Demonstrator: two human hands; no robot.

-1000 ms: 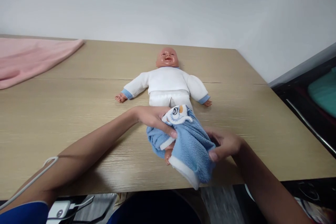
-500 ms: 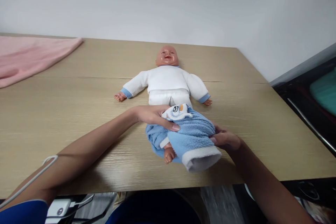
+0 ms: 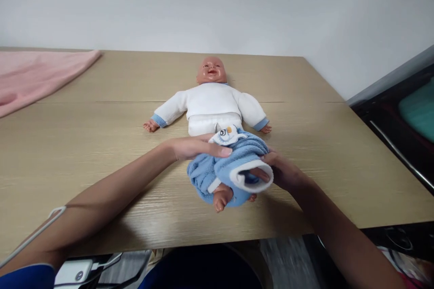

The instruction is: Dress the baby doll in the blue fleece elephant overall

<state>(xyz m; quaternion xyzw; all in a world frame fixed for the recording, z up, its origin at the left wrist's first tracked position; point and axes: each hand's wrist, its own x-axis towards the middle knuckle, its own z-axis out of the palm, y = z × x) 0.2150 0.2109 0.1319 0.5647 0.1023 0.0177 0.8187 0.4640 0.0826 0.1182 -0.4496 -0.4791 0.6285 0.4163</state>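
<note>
A baby doll (image 3: 213,101) in a white top with blue cuffs lies on its back, head towards the wall. Blue terry trousers (image 3: 242,149) with white cuffs and an embroidered patch are bunched round its legs. One bare foot pokes out of the left trouser leg; a bit of the other foot shows below the fabric. My left hand (image 3: 203,146) is closed on the trousers, thumb on top. My right hand (image 3: 280,169) grips the right trouser leg from the side; its cuff faces me as an open ring, with something skin-coloured inside. Some fingers are hidden by cloth.
A pink cloth (image 3: 40,74) lies on the wooden table (image 3: 84,144) at the far left. A dark-framed object with a teal part (image 3: 418,108) stands beyond the right edge. Under the front edge, a white device (image 3: 73,273) with cables shows at lower left.
The right trouser leg has been raised and pulled back, so its cuff opens towards me. More of the doll's feet shows. Both hands keep hold of the trousers.
</note>
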